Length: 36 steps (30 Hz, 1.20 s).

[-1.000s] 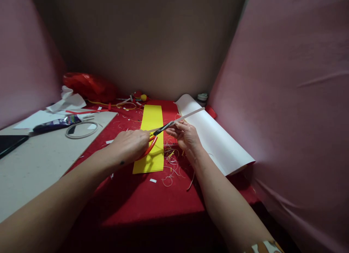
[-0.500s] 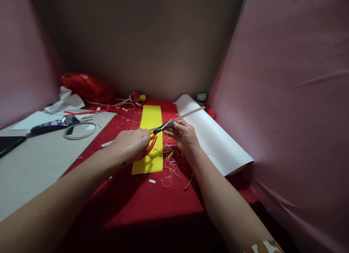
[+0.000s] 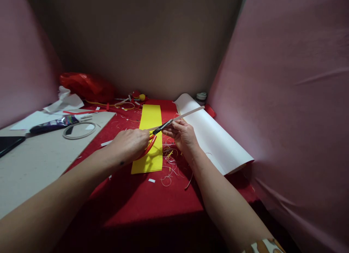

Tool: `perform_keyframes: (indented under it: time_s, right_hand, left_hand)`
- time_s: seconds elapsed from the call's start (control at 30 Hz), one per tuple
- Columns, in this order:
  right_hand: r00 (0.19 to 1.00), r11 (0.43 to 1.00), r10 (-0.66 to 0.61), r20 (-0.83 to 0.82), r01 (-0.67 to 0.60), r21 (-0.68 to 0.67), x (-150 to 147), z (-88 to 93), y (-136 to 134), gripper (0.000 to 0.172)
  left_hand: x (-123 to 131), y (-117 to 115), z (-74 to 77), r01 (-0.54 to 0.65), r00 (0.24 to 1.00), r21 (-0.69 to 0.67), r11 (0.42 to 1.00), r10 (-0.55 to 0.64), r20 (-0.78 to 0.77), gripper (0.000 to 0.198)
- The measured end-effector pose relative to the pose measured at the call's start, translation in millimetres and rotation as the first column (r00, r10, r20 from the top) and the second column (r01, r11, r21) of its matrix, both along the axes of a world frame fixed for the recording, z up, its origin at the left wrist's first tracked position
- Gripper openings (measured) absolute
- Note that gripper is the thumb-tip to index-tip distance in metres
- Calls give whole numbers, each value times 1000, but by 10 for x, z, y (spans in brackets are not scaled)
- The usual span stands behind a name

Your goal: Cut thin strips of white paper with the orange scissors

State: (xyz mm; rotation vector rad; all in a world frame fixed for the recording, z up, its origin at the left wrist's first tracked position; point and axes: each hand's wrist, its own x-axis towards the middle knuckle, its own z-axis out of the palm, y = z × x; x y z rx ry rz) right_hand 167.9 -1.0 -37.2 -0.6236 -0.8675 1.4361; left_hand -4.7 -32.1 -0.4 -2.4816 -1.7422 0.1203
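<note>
Apparently mid-cut: left hand (image 3: 132, 142) curled round red-handled scissors (image 3: 157, 131), right hand (image 3: 185, 136) with fingers pinching a pale strip (image 3: 192, 111) above the desk (image 3: 152, 202); beyond the blades it looks whole. Thin offcuts (image 3: 170, 155) below.

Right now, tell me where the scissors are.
In the head view, the scissors are just left of centre, gripped in the left hand over the yellow sheet, blades pointing toward the right hand.

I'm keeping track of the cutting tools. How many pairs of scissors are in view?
1. The scissors are in the left hand, above the yellow sheet, blades pointing toward the right hand. Others could be hidden, perhaps behind the red bag.
</note>
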Motion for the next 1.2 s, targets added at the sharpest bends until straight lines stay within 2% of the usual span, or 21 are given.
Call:
perform_keyframes:
  time_s: [0.3,0.57,0.77,1.03,1.2]
  right_hand:
    - [997,998,58,48,-59,13,-45,26,-41,8]
    - [998,999,53,41,-54,9,-56,10,-47,9]
    - [998,998,55,31,-55,2,-68,4,-48,7]
    - [995,997,74,64,-73,-16,-27,38,-39,5]
    - [996,999,-53,71,54,-5,80,109,-19,8]
  left_hand:
    - [117,-105,164,-73,997,-104,992,69,-45,31]
    - [59,-31,47,-33,999,-46,998,31,-33,28]
    - [32,-34,29,3,999,-16,1000,-4,-34,29]
    - [51,-48,50,-23,999,-31,999,22,-37,35]
    - [56,-51,69,-17,1000,-47,999,17,2,43]
